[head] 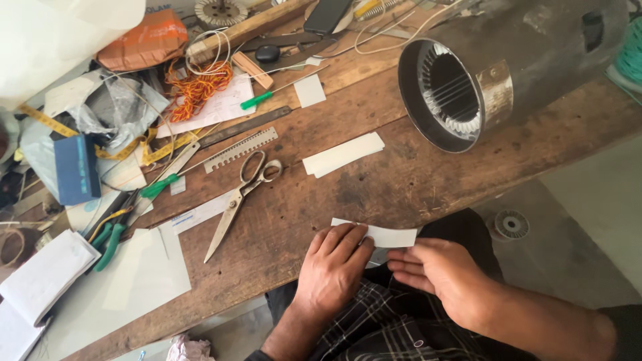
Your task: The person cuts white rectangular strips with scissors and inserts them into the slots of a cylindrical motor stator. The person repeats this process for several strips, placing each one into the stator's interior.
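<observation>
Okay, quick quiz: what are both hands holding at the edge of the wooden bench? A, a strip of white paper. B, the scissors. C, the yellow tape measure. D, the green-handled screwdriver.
A: the left hand and right hand pinch a strip of white paper between them, while the scissors lie untouched on the bench.

A white paper strip is laid flat at the bench's near edge. It is positioned at five o'clock from the scissors.

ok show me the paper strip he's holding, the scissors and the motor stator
paper strip [391, 235], head view, bare middle between the hands
scissors [235, 200], head view, at the pivot
motor stator [535, 60], head view, outer housing
</observation>
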The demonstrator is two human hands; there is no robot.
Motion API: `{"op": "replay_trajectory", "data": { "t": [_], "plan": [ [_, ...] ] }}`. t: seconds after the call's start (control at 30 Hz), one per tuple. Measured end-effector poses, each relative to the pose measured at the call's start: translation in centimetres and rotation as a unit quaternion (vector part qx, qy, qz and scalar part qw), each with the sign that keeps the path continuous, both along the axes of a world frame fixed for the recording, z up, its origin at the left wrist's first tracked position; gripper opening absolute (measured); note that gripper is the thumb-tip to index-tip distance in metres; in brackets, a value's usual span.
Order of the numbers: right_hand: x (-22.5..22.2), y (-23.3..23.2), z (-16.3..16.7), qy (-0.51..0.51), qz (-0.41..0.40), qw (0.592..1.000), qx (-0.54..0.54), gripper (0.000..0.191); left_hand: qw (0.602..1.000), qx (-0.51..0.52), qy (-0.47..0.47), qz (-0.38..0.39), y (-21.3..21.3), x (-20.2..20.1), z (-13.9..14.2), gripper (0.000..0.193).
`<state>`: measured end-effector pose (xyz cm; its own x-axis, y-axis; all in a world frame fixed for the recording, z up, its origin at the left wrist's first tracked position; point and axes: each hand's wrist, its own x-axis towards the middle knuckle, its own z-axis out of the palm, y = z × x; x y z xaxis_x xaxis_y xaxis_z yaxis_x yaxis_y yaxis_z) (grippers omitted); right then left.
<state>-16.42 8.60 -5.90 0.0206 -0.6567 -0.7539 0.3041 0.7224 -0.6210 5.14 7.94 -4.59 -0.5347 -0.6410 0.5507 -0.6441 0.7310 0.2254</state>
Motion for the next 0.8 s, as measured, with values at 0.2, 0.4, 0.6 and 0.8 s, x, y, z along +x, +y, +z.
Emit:
{"op": "replay_trajectory", "data": {
  "t": [0.2,0.4,0.6,0.8],
  "plan": [
    [-0.8,-1.0,1.5,0.010,-0.013,0.999,-0.031,0.036,1.000,0.005,0.029,0.009,0.3,0.1,-0.1,0.021],
    [0.4,-1.4,1.5,0.046,0.014,0.998,-0.036,0.025,0.977,0.094,0.104,0.164,-1.2,0.2,-0.1,0.036],
    [0.4,-2.5,3.4,0.051,0.019,0.997,-0.058,0.023,0.784,0.446,0.360,0.238,-3.6,2.5,1.8,0.037],
    [0.5,-2.5,4.2,0.070,0.018,0.996,-0.047,0.022,0.722,0.496,0.448,0.176,-4.2,3.7,1.1,0.026]
  ]
}}
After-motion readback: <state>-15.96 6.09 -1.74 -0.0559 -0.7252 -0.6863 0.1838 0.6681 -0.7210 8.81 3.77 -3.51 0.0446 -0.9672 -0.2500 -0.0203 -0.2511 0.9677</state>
